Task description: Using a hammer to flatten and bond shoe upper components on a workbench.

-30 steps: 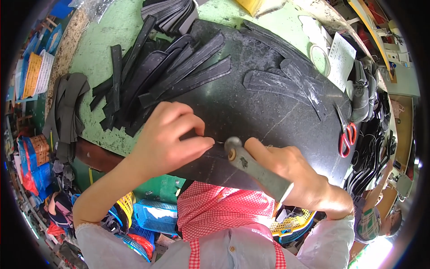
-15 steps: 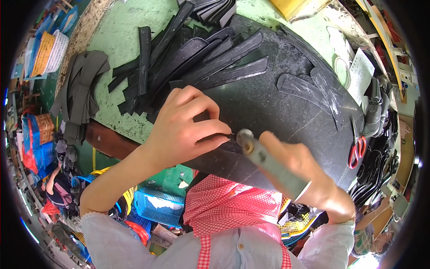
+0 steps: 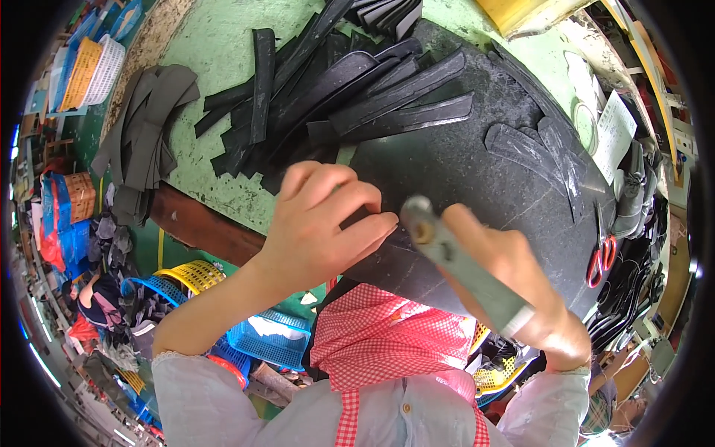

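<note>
My left hand hovers over the near edge of a black slab, thumb and fingertips pinched together. Whatever the pinch holds is hidden by the fingers. Wrapped around a hammer with a grey-green handle and a round metal head, my right hand is slightly blurred. The hammer head is just right of my left fingertips. Beyond my left hand lies a loose pile of black strips, partly on the slab. A few more black strips, with whitish smears, rest on its right side.
Red-handled scissors lie at the slab's right edge. Grey strips drape over the green table's left side. A yellow object stands at the back. Blue and yellow baskets sit below the table edge.
The whole view has shifted, moving the table's things rightward in the picture. My left thumb and fingers have closed tighter together. The hammer stays beside them in my right hand.
</note>
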`<state>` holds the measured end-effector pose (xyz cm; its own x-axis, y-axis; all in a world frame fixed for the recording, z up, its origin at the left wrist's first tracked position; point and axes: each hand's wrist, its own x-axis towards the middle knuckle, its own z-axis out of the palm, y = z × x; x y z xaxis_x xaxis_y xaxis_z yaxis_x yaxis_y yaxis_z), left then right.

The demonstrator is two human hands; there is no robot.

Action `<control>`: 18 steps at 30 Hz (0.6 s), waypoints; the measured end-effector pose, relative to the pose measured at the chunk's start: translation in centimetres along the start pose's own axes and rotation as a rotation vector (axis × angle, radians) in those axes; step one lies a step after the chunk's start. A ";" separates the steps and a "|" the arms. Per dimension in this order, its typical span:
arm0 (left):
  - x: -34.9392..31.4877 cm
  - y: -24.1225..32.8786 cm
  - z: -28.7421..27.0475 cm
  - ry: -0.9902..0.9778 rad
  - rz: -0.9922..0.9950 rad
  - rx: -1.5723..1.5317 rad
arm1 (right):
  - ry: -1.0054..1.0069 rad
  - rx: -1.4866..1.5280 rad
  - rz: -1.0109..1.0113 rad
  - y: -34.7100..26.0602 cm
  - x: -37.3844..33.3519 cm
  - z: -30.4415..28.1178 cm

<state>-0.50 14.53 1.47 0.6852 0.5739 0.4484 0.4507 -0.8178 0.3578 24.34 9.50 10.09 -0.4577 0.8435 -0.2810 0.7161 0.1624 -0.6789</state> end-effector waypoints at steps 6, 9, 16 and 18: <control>-1.1 0.6 0.3 0.067 -0.215 -0.144 | 0.025 0.126 0.027 0.6 0.5 0.6; -1.1 1.4 0.6 0.081 -0.244 -0.116 | 0.137 0.122 0.007 0.0 0.8 0.1; -1.0 3.0 0.2 0.067 -0.312 -0.026 | 0.113 -0.025 -0.059 0.4 1.4 -0.2; -1.4 3.0 0.3 0.061 -0.279 0.012 | 0.044 -0.071 -0.100 -0.5 1.1 -0.4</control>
<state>0.02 11.27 1.68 0.4982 0.7782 0.3824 0.6240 -0.6280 0.4650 23.72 10.53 10.38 -0.5062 0.8428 -0.1829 0.7041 0.2814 -0.6519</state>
